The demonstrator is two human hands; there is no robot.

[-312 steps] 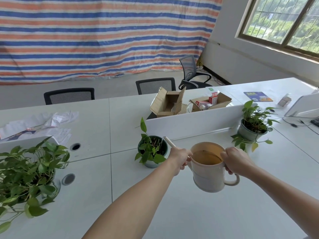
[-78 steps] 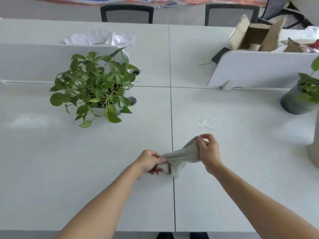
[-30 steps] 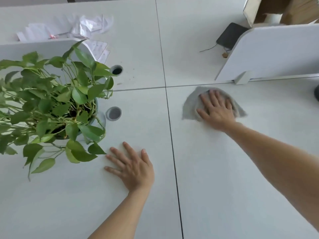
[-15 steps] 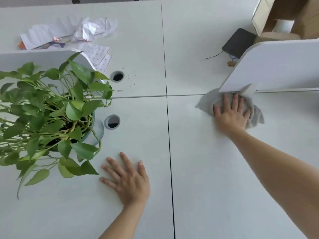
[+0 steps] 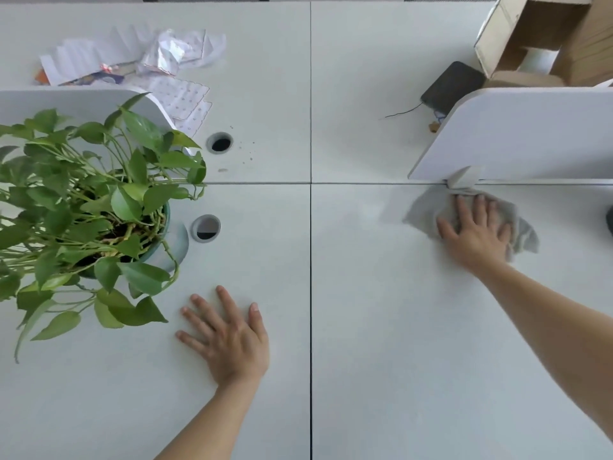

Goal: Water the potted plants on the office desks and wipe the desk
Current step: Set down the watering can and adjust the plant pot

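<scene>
A grey cloth (image 5: 421, 210) lies flat on the white desk (image 5: 398, 327), just in front of the right divider's foot. My right hand (image 5: 474, 227) presses on it with straight, spread fingers. My left hand (image 5: 225, 336) rests flat on the desk, palm down, holding nothing. A leafy green potted plant (image 5: 86, 207) stands at the left, its lowest leaves close to my left hand. At the far right edge a dark sliver of another pot (image 5: 609, 220) shows.
Two white dividers, one at the right (image 5: 530, 134) and one at the left (image 5: 66, 101), stand along the desk's middle seam. Two cable holes (image 5: 205, 227) lie near the plant. Crumpled papers (image 5: 139, 58) lie at the back left; an open cardboard box (image 5: 547, 38) and a black device (image 5: 451, 84) at the back right.
My right hand has slid the cloth further right along the desk, up to the divider's foot. My left hand has stayed flat in place.
</scene>
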